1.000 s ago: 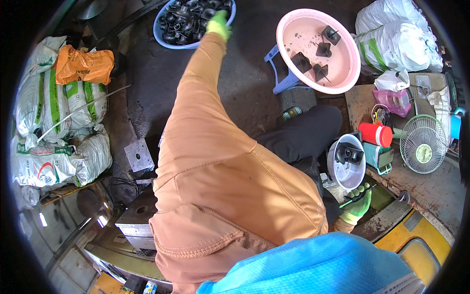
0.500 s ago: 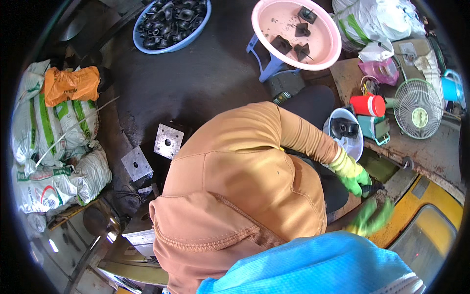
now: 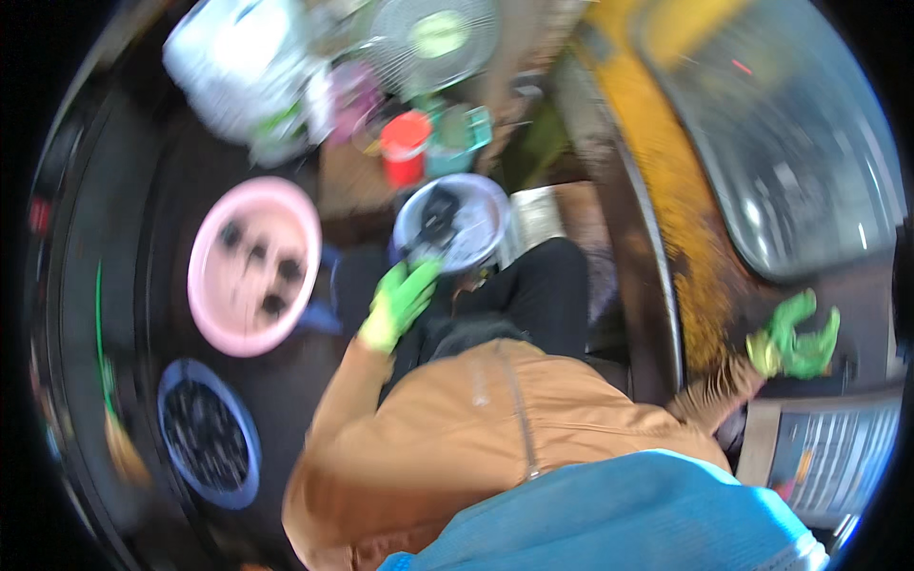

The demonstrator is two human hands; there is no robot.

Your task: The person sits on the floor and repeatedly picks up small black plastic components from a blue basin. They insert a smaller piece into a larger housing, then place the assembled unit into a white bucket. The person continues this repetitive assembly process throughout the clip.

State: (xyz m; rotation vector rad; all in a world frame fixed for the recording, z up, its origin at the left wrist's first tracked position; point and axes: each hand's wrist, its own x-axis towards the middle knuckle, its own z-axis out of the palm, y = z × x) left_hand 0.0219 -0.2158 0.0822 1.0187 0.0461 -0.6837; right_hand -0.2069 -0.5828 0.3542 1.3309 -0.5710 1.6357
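My left hand [image 3: 403, 300], in a green and yellow glove, reaches the near left rim of a pale bucket [image 3: 496, 206]. Its fingers look stretched apart, though motion blurs them. Inside the bucket lies a black moulded part [image 3: 439, 217], close to the fingertips; any contact is unclear. Far to the right, my right hand [image 3: 798, 343], gloved the same way, is held out with thumb and fingers spread and nothing between them. It is over a dark surface beside the yellow machine [image 3: 700, 285].
A pink basin [image 3: 204, 285] with several black parts and a blue basin [image 3: 250, 452] full of them stand left. Beyond the bucket are a red container [image 3: 407, 147], a teal box [image 3: 457, 138] and a fan [image 3: 438, 36]. A grey-framed panel [image 3: 833, 452] stands near my right arm.
The view has swung right. My left hand has left the black thing at the machine's edge and come to the bucket. My right hand has moved away from that edge, out to the right.
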